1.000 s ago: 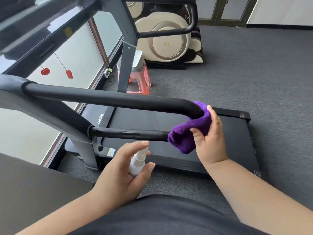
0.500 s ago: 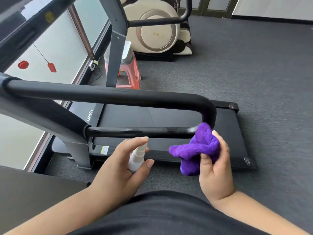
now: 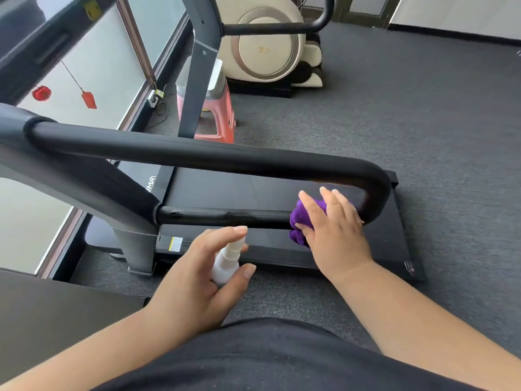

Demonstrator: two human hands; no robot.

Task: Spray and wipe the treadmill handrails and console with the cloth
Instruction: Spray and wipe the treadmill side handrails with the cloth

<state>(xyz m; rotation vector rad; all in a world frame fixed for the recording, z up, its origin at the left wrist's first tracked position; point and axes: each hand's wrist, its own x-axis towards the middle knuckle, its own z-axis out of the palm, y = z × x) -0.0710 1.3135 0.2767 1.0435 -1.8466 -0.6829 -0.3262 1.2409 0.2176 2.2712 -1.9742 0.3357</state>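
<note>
The black looped handrail (image 3: 197, 156) of the treadmill runs left to right across the view, with a thinner lower bar (image 3: 225, 217) beneath it. My right hand (image 3: 335, 232) wraps the purple cloth (image 3: 300, 220) around the lower bar near its right bend; most of the cloth is hidden under the hand. My left hand (image 3: 197, 277) grips a small white spray bottle (image 3: 228, 262) below the bar, index finger resting on its top. The console is at the upper left, mostly cut off.
The treadmill deck (image 3: 253, 190) lies below the rail on grey carpet. A pink stool (image 3: 217, 119) and a cream massage chair (image 3: 267, 46) stand behind. A window wall runs along the left. A dark surface (image 3: 56, 320) sits at lower left.
My right hand carried the cloth from the upper rail's bend down off the rail, then onto the lower bar, where it now wraps it. The left hand kept holding the bottle.
</note>
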